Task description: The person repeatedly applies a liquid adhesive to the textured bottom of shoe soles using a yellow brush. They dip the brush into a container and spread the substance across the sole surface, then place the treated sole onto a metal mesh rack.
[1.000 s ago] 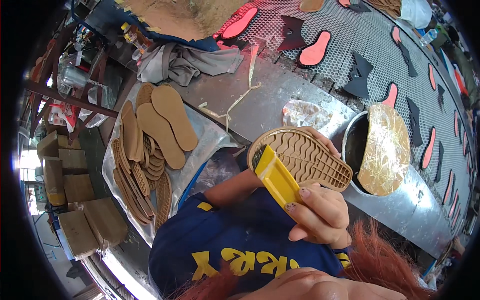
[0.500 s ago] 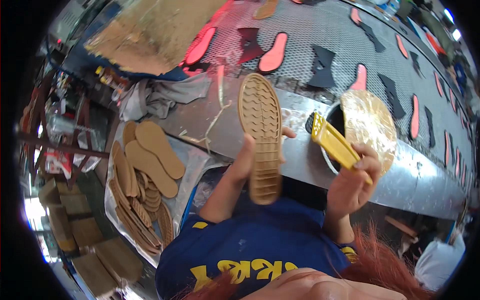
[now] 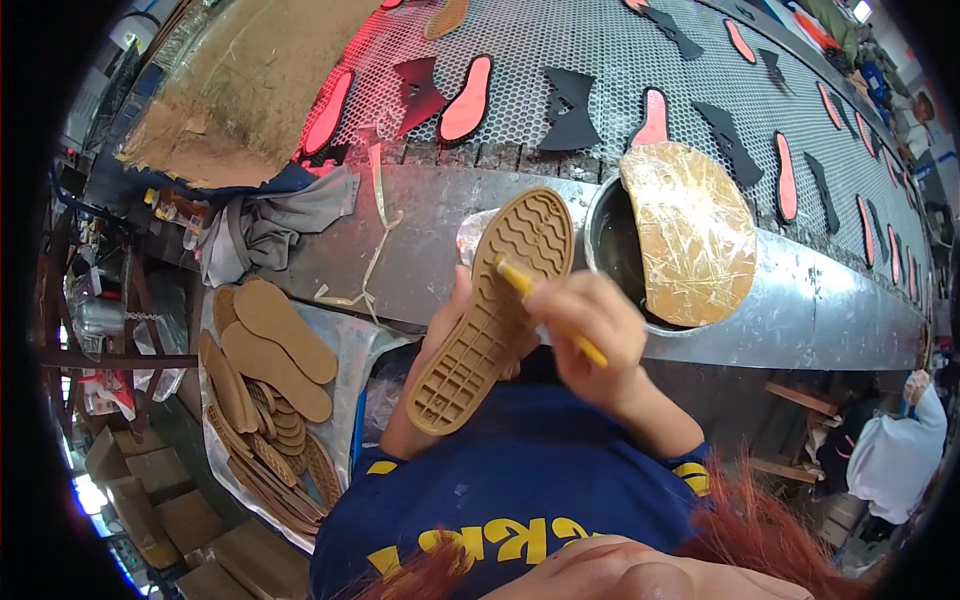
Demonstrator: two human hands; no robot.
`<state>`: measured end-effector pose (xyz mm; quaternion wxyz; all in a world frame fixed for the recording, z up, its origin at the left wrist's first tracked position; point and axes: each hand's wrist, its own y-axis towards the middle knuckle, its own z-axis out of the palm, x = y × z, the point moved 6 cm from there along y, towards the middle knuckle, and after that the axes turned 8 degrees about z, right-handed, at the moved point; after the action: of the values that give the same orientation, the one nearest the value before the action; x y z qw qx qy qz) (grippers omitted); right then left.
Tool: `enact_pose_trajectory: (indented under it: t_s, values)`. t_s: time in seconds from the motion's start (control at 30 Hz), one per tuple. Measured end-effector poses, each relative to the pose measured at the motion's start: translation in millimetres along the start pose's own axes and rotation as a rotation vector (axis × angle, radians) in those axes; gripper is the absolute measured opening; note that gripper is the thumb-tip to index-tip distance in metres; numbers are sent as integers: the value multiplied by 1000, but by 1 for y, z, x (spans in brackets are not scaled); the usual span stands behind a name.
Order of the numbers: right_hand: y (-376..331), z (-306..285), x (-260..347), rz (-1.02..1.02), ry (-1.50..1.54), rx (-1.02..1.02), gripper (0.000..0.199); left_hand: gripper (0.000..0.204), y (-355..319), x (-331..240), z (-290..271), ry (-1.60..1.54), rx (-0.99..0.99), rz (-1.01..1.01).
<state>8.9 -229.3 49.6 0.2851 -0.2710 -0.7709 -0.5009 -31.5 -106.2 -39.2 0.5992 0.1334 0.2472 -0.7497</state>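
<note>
My left hand (image 3: 455, 300) grips a tan shoe sole (image 3: 458, 372), which is tilted with its wavy and gridded tread towards me. Part of that hand is hidden behind the sole. My right hand (image 3: 600, 325) is closed around a yellow-handled brush (image 3: 515, 276) and holds it over the upper half of the sole. The bristles do not show, so I cannot tell whether they touch the sole. Just beyond my right hand stands a round pot (image 3: 617, 240) of dark contents, partly covered by a tape-wrapped brown board (image 3: 695, 235).
A metal ledge (image 3: 800, 310) borders a mesh conveyor (image 3: 510, 70) carrying pink insoles (image 3: 467, 100) and black cut pieces (image 3: 570, 110). Several tan soles (image 3: 275, 345) are piled at left. A grey cloth (image 3: 270, 225) and large brown board (image 3: 245, 95) lie farther off. Someone in a light top (image 3: 900, 435) is at right.
My right hand has brought the brush left from beside the pot to the sole. The sole has tilted, its upper end now leaning right. The whole view has shifted slightly.
</note>
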Motion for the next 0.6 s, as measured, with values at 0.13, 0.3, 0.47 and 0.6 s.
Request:
enact_pose_trajectory:
  t_s: [0.13,0.3,0.47,0.6]
  values:
    - [-12,1,-3,58,40,191,31,75,4,5,-11,-61,84,-35]
    - [4,-23,-38,152,-73,-124,29,76,8,6,11,-189,238,-40]
    - [-31,7,6,56,-74,-14,31,74,14,6,5,-67,-97,29]
    - [-27,18,26,-46,268,247,25,71,25,14,-11,-295,120,4]
